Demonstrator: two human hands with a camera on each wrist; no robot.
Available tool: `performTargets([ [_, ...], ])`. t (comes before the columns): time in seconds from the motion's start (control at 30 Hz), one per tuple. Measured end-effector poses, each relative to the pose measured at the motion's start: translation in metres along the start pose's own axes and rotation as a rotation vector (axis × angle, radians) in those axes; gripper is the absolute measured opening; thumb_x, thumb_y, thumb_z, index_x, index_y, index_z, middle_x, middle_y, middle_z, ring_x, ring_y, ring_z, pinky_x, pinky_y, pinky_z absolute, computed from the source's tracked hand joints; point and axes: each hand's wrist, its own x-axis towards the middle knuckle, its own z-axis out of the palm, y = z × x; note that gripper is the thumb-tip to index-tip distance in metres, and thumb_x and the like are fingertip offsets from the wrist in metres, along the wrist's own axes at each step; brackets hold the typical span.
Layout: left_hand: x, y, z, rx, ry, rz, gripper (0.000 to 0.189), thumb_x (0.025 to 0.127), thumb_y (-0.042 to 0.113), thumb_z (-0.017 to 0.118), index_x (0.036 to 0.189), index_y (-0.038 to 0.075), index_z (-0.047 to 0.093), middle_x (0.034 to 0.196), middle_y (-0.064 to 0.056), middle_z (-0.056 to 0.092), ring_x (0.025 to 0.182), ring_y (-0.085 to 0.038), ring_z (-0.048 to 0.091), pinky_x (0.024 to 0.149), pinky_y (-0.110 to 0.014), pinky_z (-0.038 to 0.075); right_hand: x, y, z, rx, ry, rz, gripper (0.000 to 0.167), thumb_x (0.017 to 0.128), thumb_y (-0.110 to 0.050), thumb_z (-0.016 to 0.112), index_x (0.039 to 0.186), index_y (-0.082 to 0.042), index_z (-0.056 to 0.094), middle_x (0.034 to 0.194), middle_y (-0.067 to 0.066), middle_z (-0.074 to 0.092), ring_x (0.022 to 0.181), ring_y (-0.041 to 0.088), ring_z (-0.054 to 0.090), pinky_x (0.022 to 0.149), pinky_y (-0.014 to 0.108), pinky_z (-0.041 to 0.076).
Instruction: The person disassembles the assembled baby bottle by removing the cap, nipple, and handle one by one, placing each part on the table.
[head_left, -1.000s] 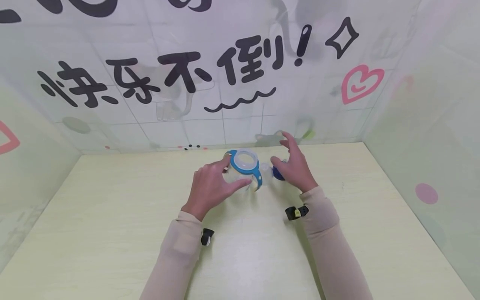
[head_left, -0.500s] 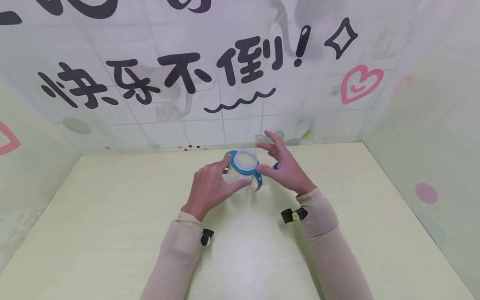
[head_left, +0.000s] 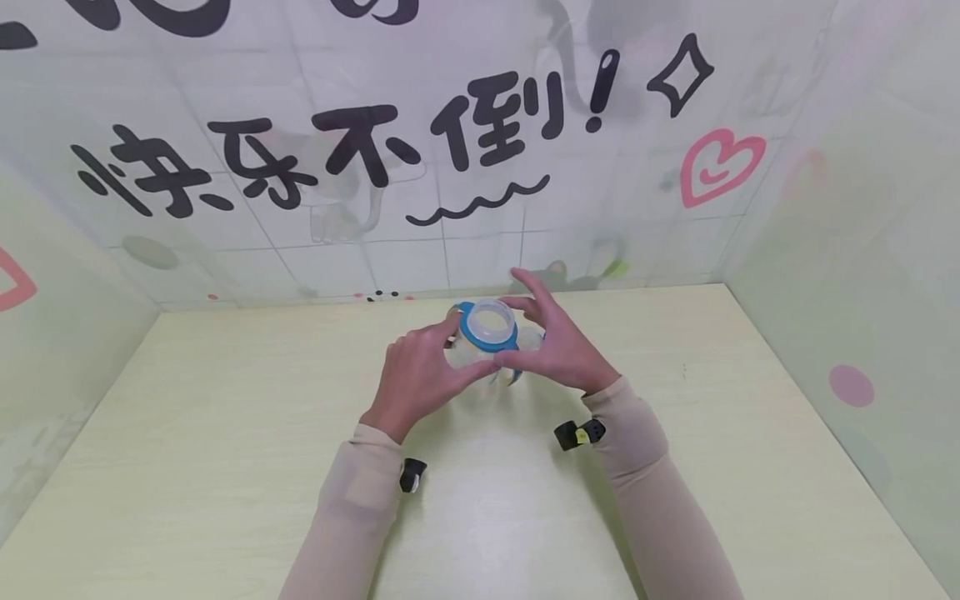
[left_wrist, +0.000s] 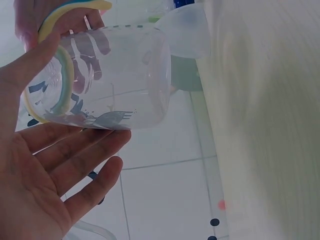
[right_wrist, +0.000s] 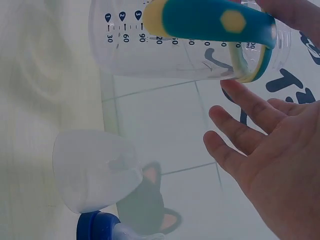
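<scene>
A clear baby bottle (left_wrist: 135, 65) with an open mouth stands upright between both hands, a blue-and-yellow handle ring (right_wrist: 200, 20) around its neck. My left hand (head_left: 420, 371) holds its left side, thumb in front and fingers behind. From the right, my right hand (head_left: 562, 346) grips the neck by the ring, thumb at the front and a fingertip behind, its other fingers spread. A frosted dome cap (right_wrist: 97, 170) stands on the table right of the bottle. Beside the cap is a blue collar (right_wrist: 92, 227) with a clear teat, mostly hidden by my right hand in the head view.
The pale wooden table (head_left: 262, 483) meets a tiled wall (head_left: 360, 267) close behind the bottle, printed with dark characters and a pink heart (head_left: 723, 167). Side walls close off the left and right. A black wrist camera (head_left: 577, 435) sits at the right sleeve.
My right hand has moved left from above the blue collar to the bottle and taken hold of its neck. The left hand and the bottle have stayed in place.
</scene>
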Motion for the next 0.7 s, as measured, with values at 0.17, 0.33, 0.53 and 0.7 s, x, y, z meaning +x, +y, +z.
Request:
performTargets([
  [0.17, 0.0003, 0.0000, 0.0001, 0.001, -0.001, 0.001, 0.063, 0.079, 0.064, 0.073, 0.110, 0.010, 0.067, 0.083, -0.008, 0.073, 0.072, -0.021, 0.066, 0.058, -0.036, 0.050, 0.0003, -0.0014, 0.0010, -0.013, 0.005, -0.007, 0.105, 0.078, -0.016, 0.085, 0.158, -0.026, 0.017, 0.141, 0.006, 0.055, 0.137, 0.029, 0.045, 0.113, 0.061, 0.023],
  [0.33, 0.0002, 0.0005, 0.0001, 0.000, 0.005, 0.006, 0.062, 0.079, 0.064, 0.073, 0.109, 0.010, 0.067, 0.082, -0.007, 0.072, 0.072, -0.021, 0.067, 0.058, -0.036, 0.050, 0.0009, -0.0012, 0.0011, -0.028, 0.006, -0.007, 0.105, 0.078, -0.016, 0.086, 0.158, -0.026, 0.018, 0.141, 0.006, 0.056, 0.137, 0.031, 0.045, 0.112, 0.062, 0.023],
  [0.53, 0.0001, -0.0001, 0.0005, 0.001, -0.001, 0.003, 0.066, 0.079, 0.064, 0.072, 0.114, 0.009, 0.067, 0.084, -0.008, 0.073, 0.072, -0.021, 0.067, 0.059, -0.036, 0.051, 0.0005, -0.0011, 0.0018, -0.044, 0.020, -0.006, 0.104, 0.079, -0.015, 0.085, 0.158, -0.026, 0.019, 0.140, 0.007, 0.056, 0.136, 0.032, 0.046, 0.113, 0.058, 0.026],
  [0.7, -0.0008, 0.0001, -0.0005, 0.004, -0.011, -0.006, 0.076, 0.079, 0.064, 0.073, 0.126, 0.005, 0.064, 0.086, -0.008, 0.073, 0.074, -0.021, 0.067, 0.059, -0.036, 0.051, 0.0001, -0.0029, 0.0012, -0.021, 0.031, -0.018, 0.101, 0.080, -0.014, 0.084, 0.157, -0.025, 0.020, 0.139, 0.007, 0.057, 0.135, 0.033, 0.047, 0.114, 0.053, 0.028],
])
